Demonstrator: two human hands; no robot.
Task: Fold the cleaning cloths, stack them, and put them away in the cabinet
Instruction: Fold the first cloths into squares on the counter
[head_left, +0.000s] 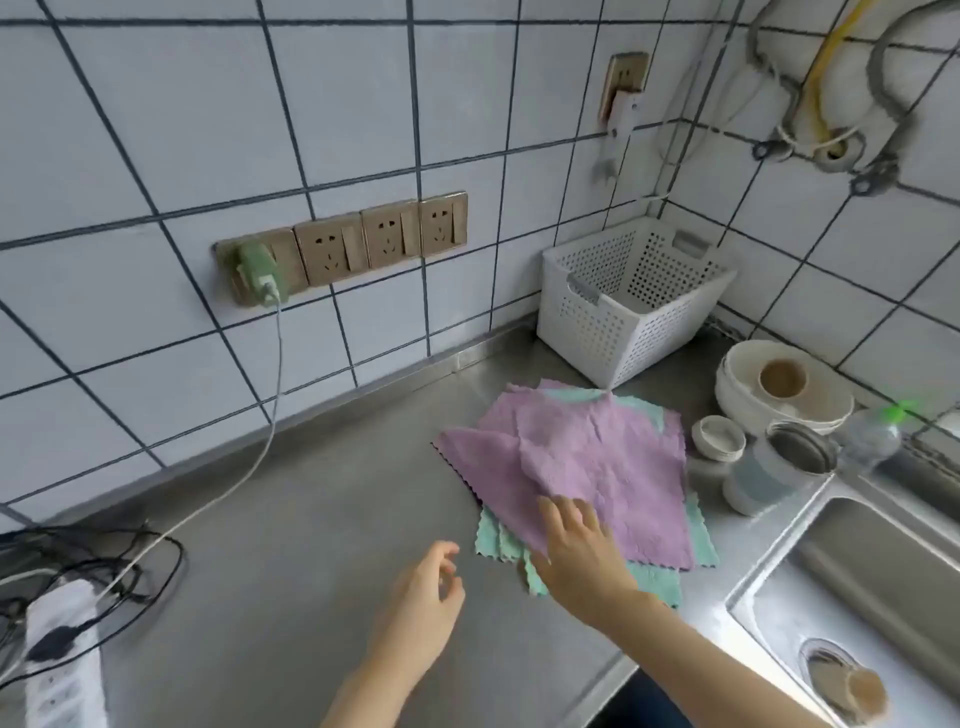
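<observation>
The right hand (576, 558) lies flat with fingers spread on the near edge of the purple cloth (582, 457), gripping nothing. The left hand (426, 597) hovers loosely curled and empty just left of the pile, where green cloths (498, 540) lie beneath on the steel counter (311, 519).

The brushed steel counter (322, 519) lies bare across its middle, from the back edge to the front edge, giving a wide lane left of the loose pile of purple and mint-green microfibre cloths (576, 467). At the left edge a white power strip (62, 654) and a tangle of black cables (104, 561) block the way, and a white charger cord (244, 467) trails from the wall down across the surface. The back right corner is taken by a white perforated plastic basket (634, 296). Just right of the cloths stand stacked cream bowls (779, 400), small white cups (719, 439), a grey-banded steel-lined mug (779, 467) and a clear plastic bottle with a green cap (872, 436), crowding the rim of the steel sink (857, 587).
</observation>
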